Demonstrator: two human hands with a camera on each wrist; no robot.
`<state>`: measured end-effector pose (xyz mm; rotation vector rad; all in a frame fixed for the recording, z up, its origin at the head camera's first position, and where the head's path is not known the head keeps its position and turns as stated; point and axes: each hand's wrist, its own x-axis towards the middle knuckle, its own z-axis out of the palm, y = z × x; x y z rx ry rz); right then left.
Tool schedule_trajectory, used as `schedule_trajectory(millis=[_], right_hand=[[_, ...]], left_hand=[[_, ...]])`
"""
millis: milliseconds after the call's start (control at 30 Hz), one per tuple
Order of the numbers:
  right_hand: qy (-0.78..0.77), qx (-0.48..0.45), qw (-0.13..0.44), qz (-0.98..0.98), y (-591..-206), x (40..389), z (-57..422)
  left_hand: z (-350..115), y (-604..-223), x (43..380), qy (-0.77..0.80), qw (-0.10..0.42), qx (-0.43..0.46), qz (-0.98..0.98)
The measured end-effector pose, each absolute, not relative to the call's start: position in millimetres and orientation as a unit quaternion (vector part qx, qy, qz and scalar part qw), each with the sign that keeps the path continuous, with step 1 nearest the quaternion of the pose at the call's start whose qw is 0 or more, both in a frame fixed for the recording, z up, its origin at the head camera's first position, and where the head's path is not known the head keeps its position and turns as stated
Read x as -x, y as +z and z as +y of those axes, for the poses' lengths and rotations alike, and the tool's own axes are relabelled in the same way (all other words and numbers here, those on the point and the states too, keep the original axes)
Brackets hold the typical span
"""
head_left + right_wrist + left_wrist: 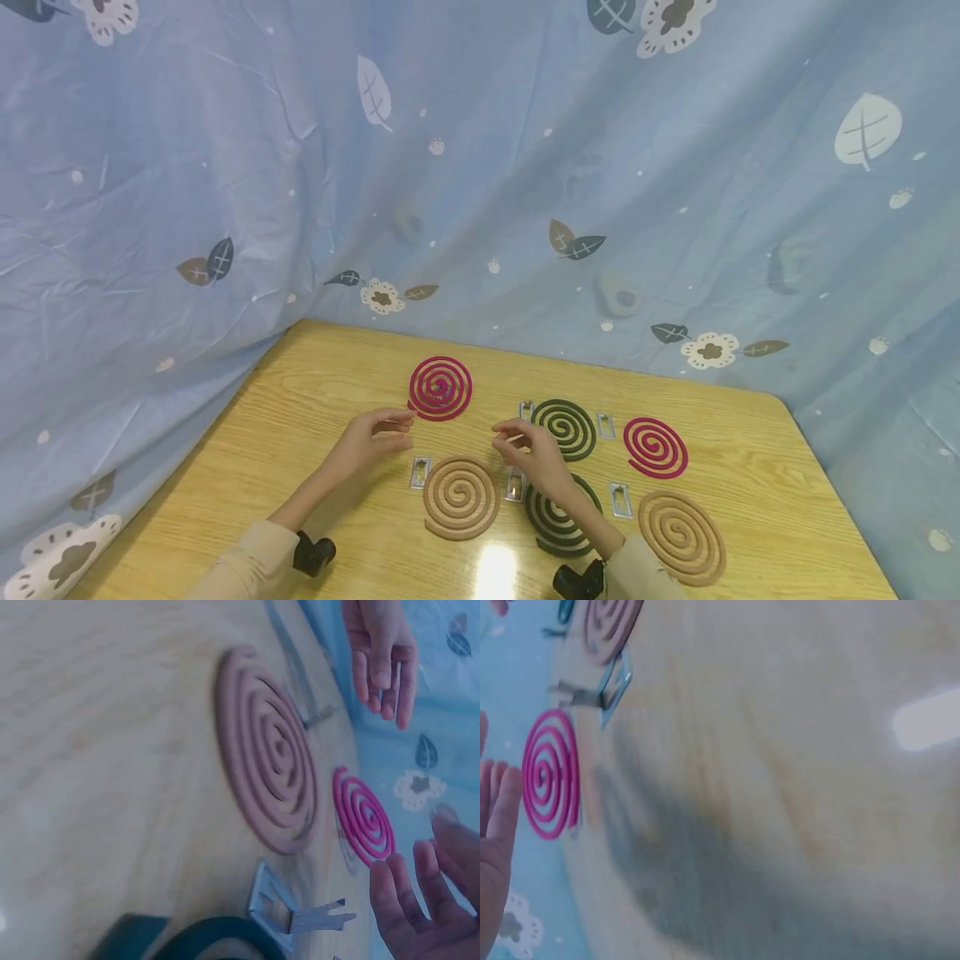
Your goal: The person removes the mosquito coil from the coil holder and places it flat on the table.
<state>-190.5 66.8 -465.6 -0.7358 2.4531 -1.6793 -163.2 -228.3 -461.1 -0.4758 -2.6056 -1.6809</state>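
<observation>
My left hand point(371, 446) is held over the table with fingers loosely bent and nothing in them, near a pink mosquito coil point(440, 388). Metal shows at that coil's centre. Facing it, my right hand point(534, 457) also hovers without holding anything, its fingers relaxed and slightly spread. Between and below the hands lies a tan mosquito coil point(461, 497), flanked by two small metal coil stands, one on its left point(421, 472) and one on its right point(515, 485). The right forearm crosses over a dark green coil point(558, 533) and hides part of it.
Another green coil point(564, 429), a pink coil point(656, 447) and a tan coil point(682, 537) lie to the right. More metal stands, such as the front right stand point(621, 501), are scattered among them. A blue patterned curtain point(480, 208) encloses the wooden table point(330, 358) behind.
</observation>
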Motion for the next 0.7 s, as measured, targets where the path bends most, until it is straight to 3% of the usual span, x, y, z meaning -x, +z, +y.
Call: schedule_trajectory(millis=[700], right_hand=[[-0.598,0.252,0.074,0.757,-469,240,45]], left_hand=[[-234,-467,213,-0.591,0.017,0.144,-0.793]])
